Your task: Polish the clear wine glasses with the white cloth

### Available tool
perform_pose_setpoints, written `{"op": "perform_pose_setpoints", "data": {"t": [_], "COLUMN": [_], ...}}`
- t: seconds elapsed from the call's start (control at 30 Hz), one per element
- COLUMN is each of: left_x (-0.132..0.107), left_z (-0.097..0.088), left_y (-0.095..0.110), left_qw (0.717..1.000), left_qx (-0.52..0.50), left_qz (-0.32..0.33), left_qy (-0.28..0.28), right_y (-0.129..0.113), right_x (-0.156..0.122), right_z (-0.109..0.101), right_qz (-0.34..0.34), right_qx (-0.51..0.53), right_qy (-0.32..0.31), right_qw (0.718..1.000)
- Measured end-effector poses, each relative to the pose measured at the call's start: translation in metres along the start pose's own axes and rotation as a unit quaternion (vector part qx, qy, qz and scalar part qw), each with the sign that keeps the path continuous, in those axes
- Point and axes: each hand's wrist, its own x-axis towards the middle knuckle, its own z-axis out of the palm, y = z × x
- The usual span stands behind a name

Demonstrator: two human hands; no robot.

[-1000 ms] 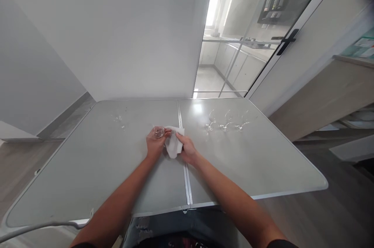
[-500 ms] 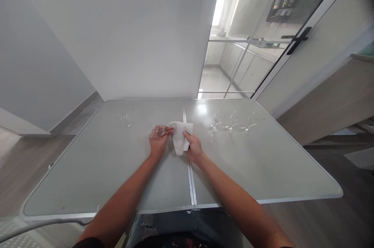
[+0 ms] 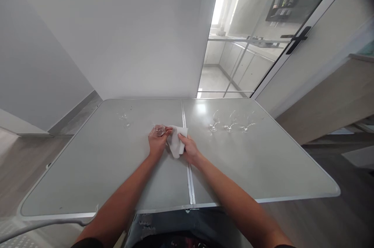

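Observation:
A clear wine glass (image 3: 158,131) lies tilted in my left hand (image 3: 157,141), whose fingers close round its bowl and stem. The glass's foot points right, against a white cloth (image 3: 176,143). My right hand (image 3: 189,148) pinches that cloth, thumb on top, and presses it at the foot, which is partly covered. Both hands are above the middle of the table, near its seam. To the right stand several stemmed glasses in a row: one glass (image 3: 213,126), another (image 3: 229,127) and a third (image 3: 245,128). At the left, a further clear glass (image 3: 125,121) is faint against the tabletop.
The grey folding table (image 3: 248,170) has a metal-edged seam (image 3: 190,185) down its centre. A white wall (image 3: 146,45) rises behind it. A glazed door with a black handle (image 3: 298,40) is at the back right. A grey cable (image 3: 52,222) runs past the front left edge.
My right hand and the cloth have shifted slightly left and down, toward the glass foot. My left hand still holds the wine glass in nearly the same place.

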Motion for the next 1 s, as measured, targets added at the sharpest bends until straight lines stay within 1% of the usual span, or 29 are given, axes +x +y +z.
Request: {"op": "perform_pose_setpoints", "data": {"t": [0.07, 0.1, 0.17, 0.23, 0.27, 0.33, 0.37, 0.43, 0.47, 0.5, 0.57, 0.6, 0.63, 0.67, 0.77, 0.83, 0.93, 1.0], "left_x": [0.0, -0.001, -0.001, -0.001, -0.001, -0.001, -0.001, 0.0, -0.001, -0.001, -0.003, -0.004, -0.005, -0.005, -0.005, -0.004, -0.004, -0.005], "left_z": [0.0, 0.0, 0.0, 0.0, -0.001, -0.001, -0.001, -0.001, -0.001, 0.0, 0.0, 0.001, 0.001, 0.002, 0.002, 0.001, 0.0, 0.001], "left_y": [0.002, 0.003, 0.005, 0.005, 0.005, 0.004, 0.003, 0.002, 0.001, 0.002, 0.004, 0.006, 0.007, 0.009, 0.01, 0.01, 0.007, 0.007], "left_qw": [1.0, 1.0, 1.0, 1.0, 0.999, 0.999, 0.998, 0.997, 0.996, 0.995, 0.994, 0.994, 0.995, 0.995, 0.994, 0.991, 0.986, 0.981], "left_qx": [0.008, 0.013, 0.019, 0.026, 0.033, 0.048, 0.058, 0.082, 0.094, 0.104, 0.105, 0.098, 0.086, 0.072, 0.052, 0.055, 0.05, 0.051], "left_qz": [0.002, 0.003, 0.007, 0.01, 0.011, 0.01, 0.009, 0.006, 0.006, 0.008, 0.012, 0.015, 0.018, 0.021, 0.049, 0.068, 0.068, 0.071], "left_qy": [-0.002, -0.003, -0.002, -0.002, -0.003, -0.003, -0.003, 0.002, 0.002, -0.003, -0.022, -0.035, -0.048, -0.06, -0.087, -0.101, -0.143, -0.171], "right_y": [-0.001, -0.002, -0.007, -0.015, -0.02, -0.03, -0.034, -0.039, -0.04, -0.04, -0.038, -0.036, -0.034, -0.032, -0.028, -0.029, -0.032, -0.033], "right_x": [0.001, 0.002, 0.004, 0.006, 0.006, 0.004, 0.003, -0.001, -0.002, -0.003, -0.004, -0.003, -0.002, -0.002, -0.002, -0.005, -0.011, -0.017], "right_z": [0.0, 0.0, -0.002, -0.006, -0.008, -0.013, -0.015, -0.017, -0.018, -0.018, -0.017, -0.017, -0.016, -0.016, -0.013, -0.011, -0.004, 0.001], "right_qz": [-0.013, -0.033, -0.085, -0.141, -0.172, -0.245, -0.282, -0.338, -0.349, -0.344, -0.312, -0.295, -0.286, -0.287, -0.327, -0.335, -0.303, -0.277], "right_qx": [-0.01, -0.021, -0.055, -0.103, -0.131, -0.191, -0.219, -0.254, -0.259, -0.266, -0.307, -0.347, -0.398, -0.453, -0.599, -0.667, -0.748, -0.788], "right_qy": [0.018, 0.025, 0.025, 0.028, 0.032, 0.043, 0.036, -0.008, -0.037, -0.07, -0.119, -0.126, -0.122, -0.109, -0.05, -0.014, 0.022, 0.024], "right_qw": [1.0, 0.999, 0.994, 0.984, 0.976, 0.95, 0.933, 0.906, 0.9, 0.898, 0.891, 0.881, 0.863, 0.837, 0.729, 0.665, 0.589, 0.549]}}
